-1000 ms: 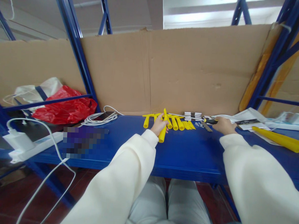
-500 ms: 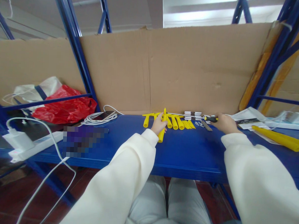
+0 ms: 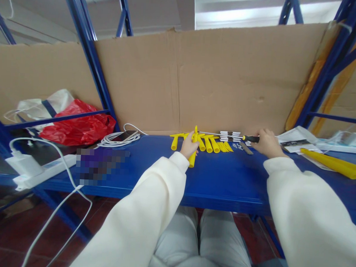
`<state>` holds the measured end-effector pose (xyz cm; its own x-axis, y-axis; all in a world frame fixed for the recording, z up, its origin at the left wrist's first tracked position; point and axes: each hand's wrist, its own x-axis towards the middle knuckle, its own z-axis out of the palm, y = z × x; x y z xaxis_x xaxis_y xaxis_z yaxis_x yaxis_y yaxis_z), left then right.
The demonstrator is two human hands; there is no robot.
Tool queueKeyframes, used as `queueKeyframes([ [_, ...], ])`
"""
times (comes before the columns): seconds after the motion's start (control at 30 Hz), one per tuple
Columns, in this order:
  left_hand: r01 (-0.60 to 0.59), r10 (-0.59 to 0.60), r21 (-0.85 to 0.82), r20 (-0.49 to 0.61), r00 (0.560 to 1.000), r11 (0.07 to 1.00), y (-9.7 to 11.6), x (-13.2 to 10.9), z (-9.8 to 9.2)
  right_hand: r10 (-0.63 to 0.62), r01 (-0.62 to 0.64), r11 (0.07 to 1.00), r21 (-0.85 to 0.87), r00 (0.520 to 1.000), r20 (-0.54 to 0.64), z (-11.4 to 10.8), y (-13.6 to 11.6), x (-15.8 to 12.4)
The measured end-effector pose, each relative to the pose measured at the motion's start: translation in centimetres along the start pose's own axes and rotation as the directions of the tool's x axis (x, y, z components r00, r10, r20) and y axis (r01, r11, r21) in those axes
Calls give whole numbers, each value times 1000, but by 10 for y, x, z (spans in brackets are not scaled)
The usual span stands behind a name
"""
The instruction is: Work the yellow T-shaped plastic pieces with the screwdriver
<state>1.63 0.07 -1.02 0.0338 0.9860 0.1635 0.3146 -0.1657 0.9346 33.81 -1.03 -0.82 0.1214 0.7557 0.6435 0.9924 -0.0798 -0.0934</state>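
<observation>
Head view: nearest me, grey trousers (image 3: 220, 237) under the blue bench (image 3: 223, 178); cream sleeves (image 3: 156, 187) reach over it. Left hand (image 3: 189, 146) clenched round a yellow tee (image 3: 192, 161): its tube sticks out below the fingers, towards the bench's near edge, and its top rises just above them. Right hand (image 3: 268, 143) grasps the butt of a screwdriver (image 3: 249, 138), well to the right of the tee; I see the black-and-yellow handle project left from the fingers. The shaft runs leftward, to the tee's upper end; whether the tip touches, I cannot tell. More yellow tees (image 3: 208, 145) lie in a row either side of the left hand, with small yellow wedges (image 3: 225, 147) to their right. I log a grey strip (image 3: 246, 148) just nearer than the handle, white packs (image 3: 230, 139) by the shaft. Behind all stands cardboard (image 3: 230, 80).
</observation>
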Motion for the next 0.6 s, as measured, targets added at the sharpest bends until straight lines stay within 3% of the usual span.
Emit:
queueKeyframes([
  [0.13, -2, 2, 3, -4, 1000, 1000, -1, 1, -1, 88, -89, 996, 32, 995, 50, 0, -6, -3],
  [0.3, 5, -5, -1, -49, 999, 1000, -1, 2, -3, -29, 26, 996, 86, 999, 41, 0, -11, -2],
  [0.6, -9, 10, 38, -32, 999, 999, 1, 0, -3, -66, 69, 997, 39, 996, -60, 5, -5, 1],
])
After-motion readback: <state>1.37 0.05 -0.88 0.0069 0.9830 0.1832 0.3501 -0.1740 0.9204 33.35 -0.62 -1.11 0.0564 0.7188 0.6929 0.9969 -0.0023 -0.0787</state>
